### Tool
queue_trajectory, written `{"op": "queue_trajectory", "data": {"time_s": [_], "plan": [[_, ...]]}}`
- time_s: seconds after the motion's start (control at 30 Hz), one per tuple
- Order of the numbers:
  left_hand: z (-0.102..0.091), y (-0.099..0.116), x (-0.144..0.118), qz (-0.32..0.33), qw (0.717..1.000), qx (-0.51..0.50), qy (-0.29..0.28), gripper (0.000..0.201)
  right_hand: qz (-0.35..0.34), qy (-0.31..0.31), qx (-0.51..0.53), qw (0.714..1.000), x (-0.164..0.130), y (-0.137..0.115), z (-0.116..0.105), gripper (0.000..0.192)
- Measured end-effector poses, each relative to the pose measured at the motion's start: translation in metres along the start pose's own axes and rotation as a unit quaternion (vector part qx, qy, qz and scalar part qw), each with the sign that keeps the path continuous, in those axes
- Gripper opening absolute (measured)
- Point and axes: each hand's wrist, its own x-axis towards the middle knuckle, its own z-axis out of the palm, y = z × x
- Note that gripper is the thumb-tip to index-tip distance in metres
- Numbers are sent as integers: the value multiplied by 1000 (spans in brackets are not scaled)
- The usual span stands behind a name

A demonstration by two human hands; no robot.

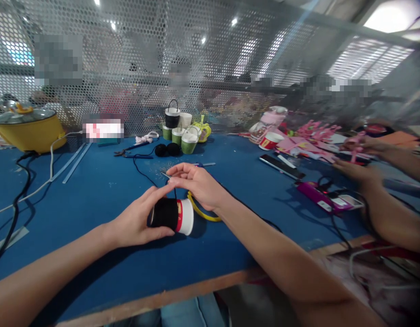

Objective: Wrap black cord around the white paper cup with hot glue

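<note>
We are probably winding yarn (pixel 165 213): left fingers (pixel 158 195) gripping the cup (pixel 187 217) below right fingers (pixel 181 170), these seemingly pinching yarn, next needing tension

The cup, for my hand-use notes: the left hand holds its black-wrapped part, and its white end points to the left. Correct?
Not quite: in the head view, the white end of the cup points to the right. The left hand does hold the black-wrapped part.

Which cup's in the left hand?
The white paper cup wrapped in black, with a red band near its rim, tipped sideways in the left hand. The others, like the black-and-white cup farther back, are unheld.
</note>
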Motion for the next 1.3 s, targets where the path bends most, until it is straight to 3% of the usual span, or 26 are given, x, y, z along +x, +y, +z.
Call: {"op": "queue_trajectory", "data": {"time_s": [0.17,0.3,0.4,0.47,0.53,0.6,0.63,0.7,0.83,0.97,1.13,1.3], "plan": [[0,4,-1,16,999,26,-31,61,3,-12,13,1000,4,2,4,9],[0,7,1,14,999,17,-31,53,-9,-16,-82,996,8,8,5,10],[-1,6,2,3,1000,13,-22,51,-28,22,-176,984,13,7,-7,13],[-2,6,3,-6,1000,12,-13,51,-43,83,-216,972,16,3,-24,15],[-2,4,3,-17,1000,12,9,51,-53,158,-293,941,18,-2,-44,19],[-2,3,3,-31,999,10,37,50,-9,202,-430,880,21,-3,-64,22],[-1,2,3,-38,998,9,50,50,25,199,-483,852,23,-1,-71,22],[-1,1,3,-51,996,5,67,50,83,168,-530,827,28,7,-80,16],[-2,0,4,-55,994,5,93,48,127,130,-524,832,39,29,-82,9],[-4,-2,4,-49,993,3,104,47,119,149,-493,849,42,36,-79,10],[-6,-6,5,-52,992,-12,115,47,72,172,-416,890,29,16,-77,26],[-9,-12,6,-51,992,-8,117,48,26,94,-261,960,3,-14,-65,17]]}}
